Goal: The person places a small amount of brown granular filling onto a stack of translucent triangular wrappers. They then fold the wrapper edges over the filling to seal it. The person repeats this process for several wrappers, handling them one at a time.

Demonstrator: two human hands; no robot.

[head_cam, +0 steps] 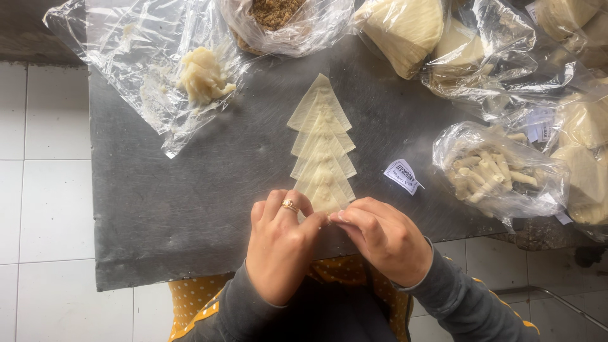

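Observation:
A row of overlapping pale triangular dough sheets (321, 139) lies on the dark grey table (190, 202), running from the middle toward me. My left hand (278, 244), with a ring on one finger, and my right hand (383, 237) meet at the nearest sheet (329, 201). The fingertips of both hands pinch its near edge. The part of the sheet under my fingers is hidden.
A lump of pale dough (202, 76) rests on clear plastic at the far left. A bag of brown crumbly filling (272, 12) sits at the back. Bags of stacked dough sheets (405, 28) and a bag of rolled pieces (491, 171) crowd the right. A small paper label (403, 176) lies nearby.

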